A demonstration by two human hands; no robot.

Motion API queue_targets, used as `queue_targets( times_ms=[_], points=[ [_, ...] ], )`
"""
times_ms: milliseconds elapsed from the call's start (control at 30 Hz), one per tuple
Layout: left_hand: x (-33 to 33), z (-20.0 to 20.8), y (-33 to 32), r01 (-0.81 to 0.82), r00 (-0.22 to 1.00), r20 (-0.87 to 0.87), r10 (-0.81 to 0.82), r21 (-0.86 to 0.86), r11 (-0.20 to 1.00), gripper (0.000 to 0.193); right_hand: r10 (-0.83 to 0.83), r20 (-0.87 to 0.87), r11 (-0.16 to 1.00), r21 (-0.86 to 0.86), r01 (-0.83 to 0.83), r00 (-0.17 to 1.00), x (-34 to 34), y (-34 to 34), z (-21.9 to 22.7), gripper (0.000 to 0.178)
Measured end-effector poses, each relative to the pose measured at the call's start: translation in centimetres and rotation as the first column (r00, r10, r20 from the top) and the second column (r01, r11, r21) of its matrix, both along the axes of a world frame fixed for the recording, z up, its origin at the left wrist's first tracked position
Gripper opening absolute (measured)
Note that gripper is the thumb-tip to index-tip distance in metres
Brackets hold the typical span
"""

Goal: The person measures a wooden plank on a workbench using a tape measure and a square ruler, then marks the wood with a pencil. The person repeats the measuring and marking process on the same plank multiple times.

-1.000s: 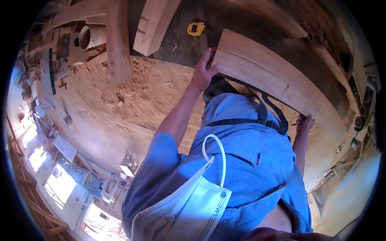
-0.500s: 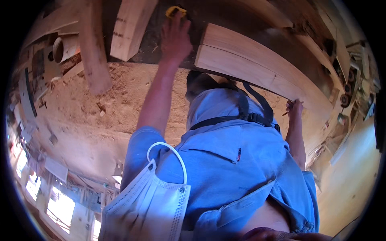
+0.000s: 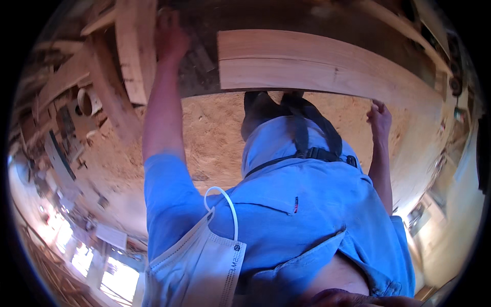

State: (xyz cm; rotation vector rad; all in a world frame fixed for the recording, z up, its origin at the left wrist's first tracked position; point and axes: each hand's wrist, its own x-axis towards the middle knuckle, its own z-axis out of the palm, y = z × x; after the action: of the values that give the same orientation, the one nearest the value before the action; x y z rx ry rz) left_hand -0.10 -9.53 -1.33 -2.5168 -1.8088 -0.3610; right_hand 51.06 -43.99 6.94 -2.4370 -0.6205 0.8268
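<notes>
My left hand (image 3: 172, 41) reaches far out over the dark work surface, beside a pale squared timber (image 3: 135, 51) at the left. Its fingers are smeared and in shadow, so what they hold, if anything, does not show. Two long light boards (image 3: 286, 74) lie edge to edge across the surface in front of me. My right hand (image 3: 379, 118) is closed, fingers curled, just off the near edge of these boards toward their right end. Whatever sits in those fingers is too small to make out.
Other timbers (image 3: 110, 87) lean and lie at the far left, near a pale pipe-like ring (image 3: 89, 101). Sawdust covers the floor (image 3: 209, 138) below. A white face mask (image 3: 197, 261) hangs in front of my chest. Clutter lines the room's sides.
My left hand has moved left, to the squared timber; the yellow object at its fingertips no longer shows. The view has shifted. The thin stick in my right hand is no longer distinct.
</notes>
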Motion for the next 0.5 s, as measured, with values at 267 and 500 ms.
queue_targets(
  times_ms=[267, 500],
  points=[
    [-2.8, -5.7, 5.8, 0.029, 0.990, -0.138, -0.021, 0.052, 0.998, 0.074, 0.347, 0.122, 0.935, 0.036, -0.354, 0.930, -4.3, -0.4, 1.0, 0.030],
    [2.7, -0.7, 3.9, -0.194, 0.980, -0.093, 0.174, -0.281, 0.940, 0.062, 0.493, 0.059, 0.868, 0.035, -0.496, 0.868, -9.3, 0.2, 2.4, 0.031]
  ],
)
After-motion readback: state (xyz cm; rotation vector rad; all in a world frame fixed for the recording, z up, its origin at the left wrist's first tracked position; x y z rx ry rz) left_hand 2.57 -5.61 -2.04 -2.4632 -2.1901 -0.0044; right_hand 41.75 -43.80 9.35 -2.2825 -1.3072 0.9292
